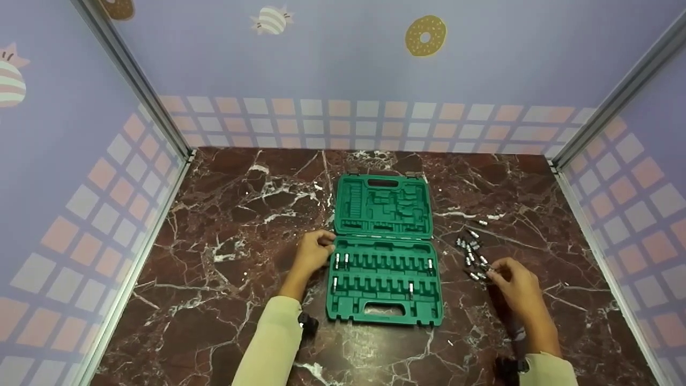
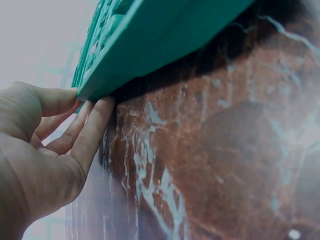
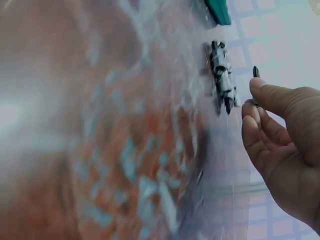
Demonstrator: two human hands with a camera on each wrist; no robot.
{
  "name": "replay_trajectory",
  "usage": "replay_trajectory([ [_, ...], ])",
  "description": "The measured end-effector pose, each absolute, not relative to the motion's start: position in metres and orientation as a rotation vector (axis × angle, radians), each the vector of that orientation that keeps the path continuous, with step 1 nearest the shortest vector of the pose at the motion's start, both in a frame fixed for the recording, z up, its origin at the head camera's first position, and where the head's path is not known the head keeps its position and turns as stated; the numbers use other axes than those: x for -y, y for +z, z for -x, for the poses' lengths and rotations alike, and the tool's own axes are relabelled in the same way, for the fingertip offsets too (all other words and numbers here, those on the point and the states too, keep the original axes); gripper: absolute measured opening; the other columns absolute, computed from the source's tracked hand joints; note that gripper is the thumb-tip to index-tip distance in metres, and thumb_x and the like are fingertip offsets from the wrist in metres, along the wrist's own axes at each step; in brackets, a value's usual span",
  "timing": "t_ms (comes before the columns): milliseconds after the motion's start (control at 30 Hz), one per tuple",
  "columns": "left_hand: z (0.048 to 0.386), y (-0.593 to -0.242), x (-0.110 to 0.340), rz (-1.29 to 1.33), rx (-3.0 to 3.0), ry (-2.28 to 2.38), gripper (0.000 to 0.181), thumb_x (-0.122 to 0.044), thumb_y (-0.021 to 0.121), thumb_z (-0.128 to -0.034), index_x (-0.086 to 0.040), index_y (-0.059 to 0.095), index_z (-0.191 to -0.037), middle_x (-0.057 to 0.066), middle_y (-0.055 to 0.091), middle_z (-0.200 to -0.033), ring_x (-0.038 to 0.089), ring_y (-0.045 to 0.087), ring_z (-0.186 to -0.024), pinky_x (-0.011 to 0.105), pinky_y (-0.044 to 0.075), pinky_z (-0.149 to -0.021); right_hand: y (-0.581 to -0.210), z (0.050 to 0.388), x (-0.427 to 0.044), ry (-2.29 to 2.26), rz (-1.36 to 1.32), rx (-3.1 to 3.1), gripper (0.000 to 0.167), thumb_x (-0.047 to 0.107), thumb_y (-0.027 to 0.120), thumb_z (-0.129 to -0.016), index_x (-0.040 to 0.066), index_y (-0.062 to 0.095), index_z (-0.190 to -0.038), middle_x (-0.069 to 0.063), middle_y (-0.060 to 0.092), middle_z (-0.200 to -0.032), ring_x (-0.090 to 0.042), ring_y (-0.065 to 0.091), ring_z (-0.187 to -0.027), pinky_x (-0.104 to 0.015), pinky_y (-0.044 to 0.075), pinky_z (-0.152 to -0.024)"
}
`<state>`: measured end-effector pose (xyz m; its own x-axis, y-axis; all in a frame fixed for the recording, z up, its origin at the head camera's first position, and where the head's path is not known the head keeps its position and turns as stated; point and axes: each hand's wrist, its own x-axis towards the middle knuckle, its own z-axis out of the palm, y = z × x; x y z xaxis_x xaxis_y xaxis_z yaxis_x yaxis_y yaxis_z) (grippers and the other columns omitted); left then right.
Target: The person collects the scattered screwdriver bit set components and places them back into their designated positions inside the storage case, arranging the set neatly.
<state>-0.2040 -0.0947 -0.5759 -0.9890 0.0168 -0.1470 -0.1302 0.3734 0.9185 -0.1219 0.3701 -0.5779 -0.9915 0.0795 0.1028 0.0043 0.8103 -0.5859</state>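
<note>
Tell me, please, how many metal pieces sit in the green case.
5 metal pieces: in the upper row, two at the left and one at the right; in the lower row, one at the left and one right of centre.

Tabletop is finished in dark red marble pattern, veined white. Green case is laid open near the middle; loose metal bits are clustered to its right.

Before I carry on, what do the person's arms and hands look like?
The left sleeve and right sleeve are plain pale cream. A small black device sits at the end of each. The left hand and right hand wear no gloves.
</note>
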Motion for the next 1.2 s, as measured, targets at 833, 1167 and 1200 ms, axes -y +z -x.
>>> replay_trajectory([
  [833,0.204,-0.576,0.094,0.081,-2.492,1.702,0.019,0.005,0.066,-0.0947,0.002,0.073,-0.112,0.019,0.070,-0.103,0.024,0.067,-0.083,0.036,0.060,-0.060,-0.573,0.149,-0.305,1.085,-0.210,2.698,0.017,0.002,0.083,-0.083,0.008,0.073,-0.096,-0.005,0.071,-0.091,-0.008,0.062,-0.080,-0.030,0.054,-0.072],
  [1167,0.204,-0.575,0.093,0.074,-2.499,1.702,0.019,0.005,0.066,-0.0939,0.002,0.073,-0.111,0.019,0.070,-0.102,0.024,0.067,-0.083,0.035,0.060,-0.060,-0.562,0.159,-0.279,1.182,-0.337,2.726,0.015,0.004,0.081,-0.086,0.010,0.074,-0.097,-0.001,0.070,-0.088,-0.011,0.061,-0.078,-0.026,0.051,-0.070],
  [1200,0.204,-0.575,0.093,0.073,-2.497,1.705,0.019,0.005,0.066,-0.0939,0.002,0.073,-0.111,0.019,0.070,-0.102,0.024,0.067,-0.083,0.035,0.060,-0.060,-0.561,0.159,-0.276,1.198,-0.340,2.727,0.015,0.004,0.081,-0.086,0.010,0.074,-0.097,-0.001,0.070,-0.088,-0.011,0.061,-0.078,-0.025,0.051,-0.070],
])
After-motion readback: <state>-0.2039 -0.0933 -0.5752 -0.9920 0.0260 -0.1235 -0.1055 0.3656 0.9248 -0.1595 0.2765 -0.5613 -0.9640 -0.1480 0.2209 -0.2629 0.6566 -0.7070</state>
